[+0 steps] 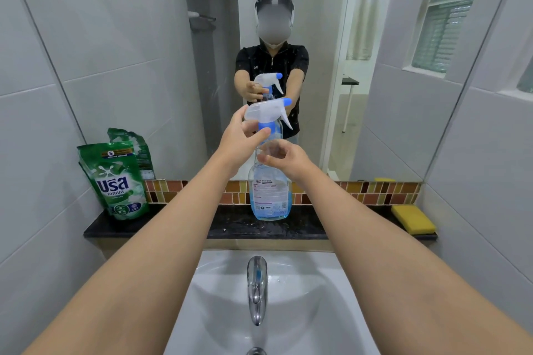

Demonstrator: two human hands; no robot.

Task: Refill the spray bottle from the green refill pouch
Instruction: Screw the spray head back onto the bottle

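The spray bottle [269, 181] stands upright on the dark speckled stone ledge [173, 226] behind the basin, about midway along it and close to the mosaic tile strip [375, 193] under the mirror [288, 37]. Its body is clear plastic, rounded at the shoulder, with pale blue liquid filling only the bottom part and a white printed label across the front. On top sits a translucent white trigger head [266, 112] with a blue nozzle tip and a blue collar at the neck. The left hand [240, 135] has its fingers and thumb curled round that collar just under the head; the right hand [284, 157] wraps its fingers round the clear neck and shoulder below it. The green refill pouch [118, 181] stands at the left end of the ledge, leaning against the wall corner: glossy, crinkled film with white lettering and a splash graphic, its top creased. At the right end of the ledge lies a yellow sponge [414, 217], a soft rectangular block. Below the ledge is the smooth white ceramic sink [317, 297] with a polished chrome tap [256, 288] over its bowl.
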